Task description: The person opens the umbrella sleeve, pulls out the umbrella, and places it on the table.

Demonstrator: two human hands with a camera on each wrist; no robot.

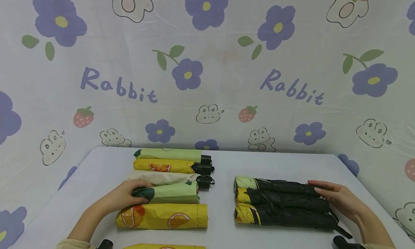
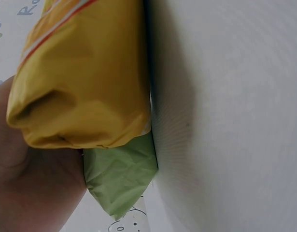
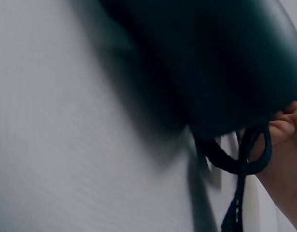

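Note:
On the left, my left hand (image 1: 129, 193) grips the left end of a green umbrella cover (image 1: 175, 193), fingers behind it and thumb in front. A yellow cover with orange slices (image 1: 162, 216) lies just in front, large in the left wrist view, where the green cover's tip (image 2: 120, 176) shows below it. At right, my right hand (image 1: 343, 198) holds the right end of the rearmost of three folded black umbrellas (image 1: 285, 187), laid side by side. In the right wrist view a dark umbrella handle (image 3: 225, 63) with a wrist strap (image 3: 242, 166) hides most of that hand.
Behind the green cover lie a cream covered umbrella (image 1: 165, 177), a yellow one (image 1: 165, 166) and another green one (image 1: 175, 154), black handles pointing right. Another yellow piece (image 1: 165, 246) is cut off at the front edge. A printed cloth (image 1: 207, 62) hangs behind the white table (image 1: 223, 220).

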